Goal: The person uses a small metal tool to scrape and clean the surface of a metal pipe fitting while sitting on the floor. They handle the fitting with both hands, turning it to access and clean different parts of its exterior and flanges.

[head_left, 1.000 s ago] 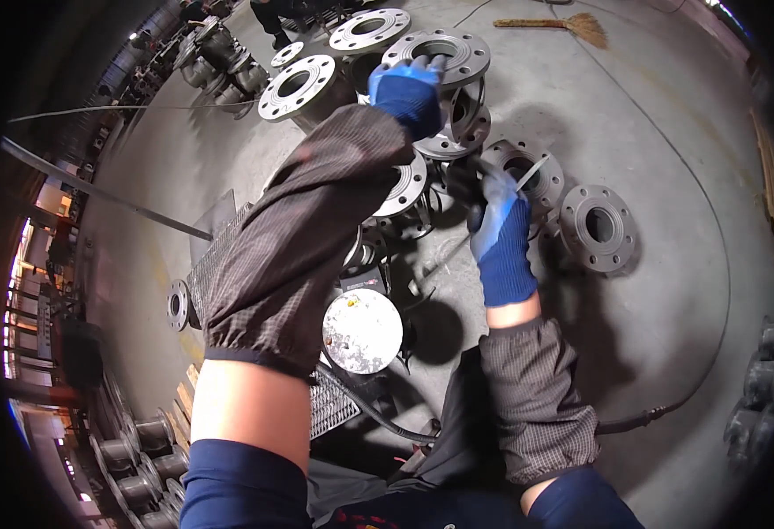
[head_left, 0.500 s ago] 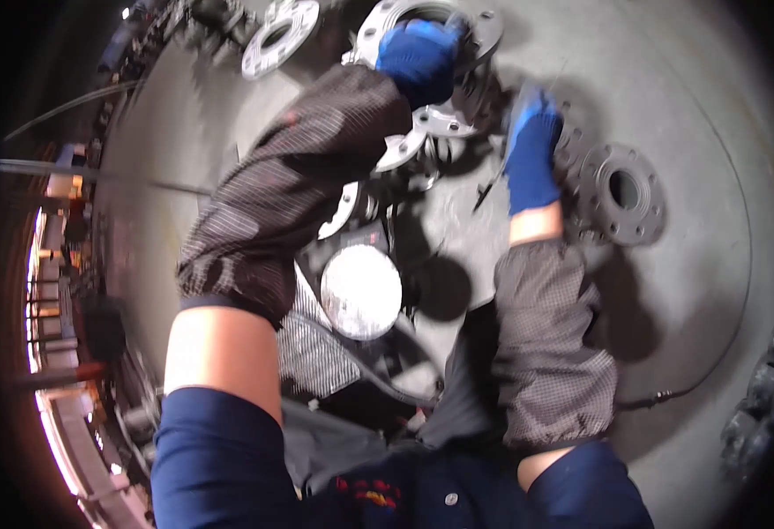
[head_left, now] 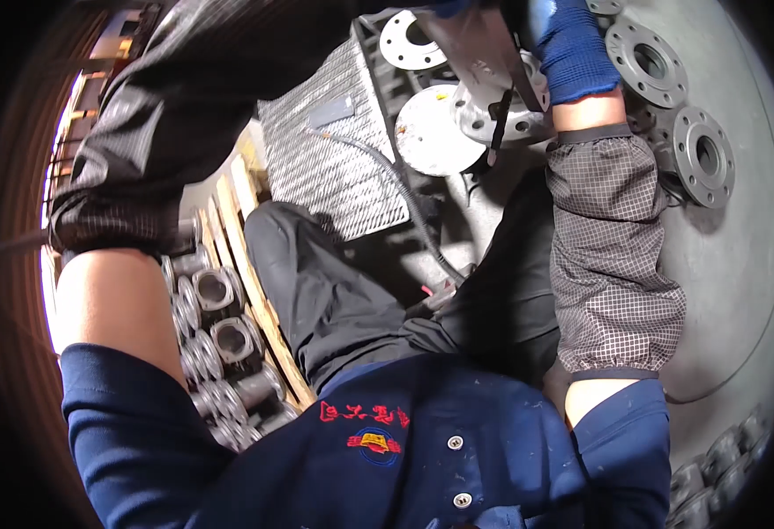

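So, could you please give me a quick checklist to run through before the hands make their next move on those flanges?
1. Right hand gloved in blue: ok.
2. Left hand in view: not ok, only its dark sleeve shows.
3. Right hand's grip: cannot tell, fingers run off the top edge.
4. Grey flanges lying flat on the floor beside the right sleeve: ok.
5. Hose free of the legs: not ok, it trails across the mesh crate to the lap.

Grey metal flange piece [head_left: 484, 53] up at the top edge, tilted, its flat face catching the light, bolt holes visible. Partly cut off by the frame. Sits just above a round shiny disc [head_left: 435, 132] and a second bolt-holed flange [head_left: 506, 119], overlapping both.
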Available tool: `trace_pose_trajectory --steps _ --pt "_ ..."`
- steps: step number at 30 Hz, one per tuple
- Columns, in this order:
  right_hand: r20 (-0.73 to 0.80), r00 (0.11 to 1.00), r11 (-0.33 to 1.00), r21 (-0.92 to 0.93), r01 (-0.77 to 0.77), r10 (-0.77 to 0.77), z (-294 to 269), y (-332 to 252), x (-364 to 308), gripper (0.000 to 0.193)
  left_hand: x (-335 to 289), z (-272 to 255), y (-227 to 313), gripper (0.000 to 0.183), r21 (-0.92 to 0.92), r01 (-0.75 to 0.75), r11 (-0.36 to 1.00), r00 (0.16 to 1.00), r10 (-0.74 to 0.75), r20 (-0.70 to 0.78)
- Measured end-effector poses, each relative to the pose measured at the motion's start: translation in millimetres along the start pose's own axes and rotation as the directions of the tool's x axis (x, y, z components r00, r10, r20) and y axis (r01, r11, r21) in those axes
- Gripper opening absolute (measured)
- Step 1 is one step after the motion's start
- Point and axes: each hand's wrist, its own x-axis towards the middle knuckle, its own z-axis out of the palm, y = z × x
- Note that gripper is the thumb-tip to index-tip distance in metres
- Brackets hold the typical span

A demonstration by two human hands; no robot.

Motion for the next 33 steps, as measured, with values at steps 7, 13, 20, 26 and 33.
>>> trace_pose_trajectory --steps 7,13,20,26,33 --pt "0.442 0.828 0.639 -0.536 0.552 -0.344 113.3 -84.0 -51.3 0.019 -188.1 29.0 -32.5 0.05 -0.037 0.243 0.969 0.966 -0.245 -0.085" --pt "0.685 0.722 0.908 0.233 -0.347 0.1 235.1 -44.3 -124.7 0.024 -300.6 109.8 -18.6 0.058 -0.026 0.393 0.919 0.908 -0.392 -0.145" --pt "0.784 0.612 0.99 0.139 -0.014 -0.102 232.8 12.7 -113.0 0.022 -425.6 193.6 18.5 0.061 -0.155 0.46 0.874 0.849 -0.484 -0.212" --pt "0.565 0.824 0.709 -0.601 0.369 0.05 274.5 36.1 -98.7 0.037 -464.0 195.0 -18.1 0.045 -0.049 0.469 0.882 0.849 -0.466 -0.251" --pt "0.646 0.698 0.371 -0.757 0.537 0.309 325.8 63.2 -93.9 0.042 -500.2 230.3 -45.9 0.067 -0.03 0.708 0.706 0.66 -0.676 -0.328"
